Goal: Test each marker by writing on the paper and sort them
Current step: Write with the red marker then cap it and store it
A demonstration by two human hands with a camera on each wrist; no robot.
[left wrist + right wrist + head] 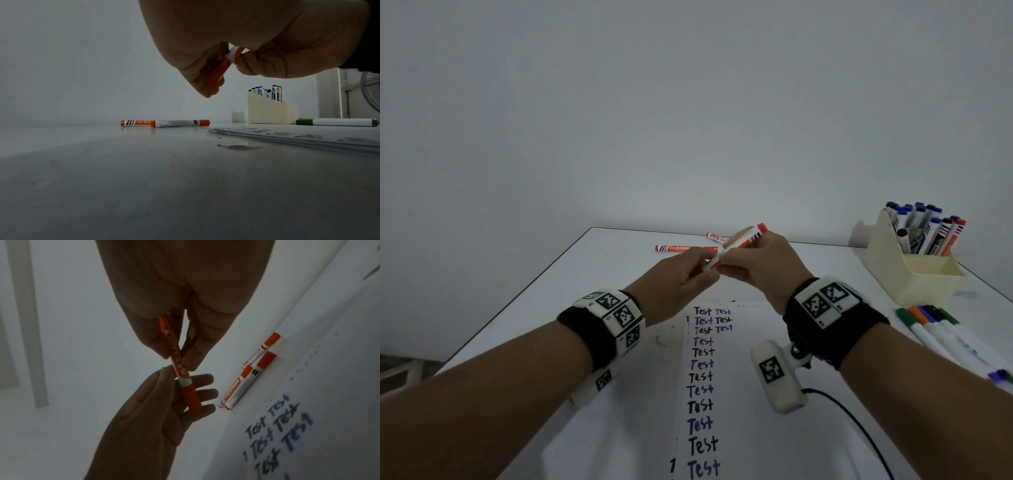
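Above the far middle of the table, both hands hold one orange marker (743, 240) tilted up to the right. My right hand (753, 263) grips its printed barrel (174, 352). My left hand (693, 277) pinches the orange cap (192, 400) between thumb and fingers; the cap (218, 71) looks seated on the barrel. The tip is hidden. The paper (743, 394) lies below my wrists with columns of "Test" in black and blue. Two more orange markers (681, 247) (717, 237) lie at the table's far edge.
A cream holder (914, 277) full of blue, black and red markers stands at the far right. A row of thin coloured markers (941, 337) lies in front of it. A black cable (859, 425) crosses the paper's right side. A wall stands behind the table.
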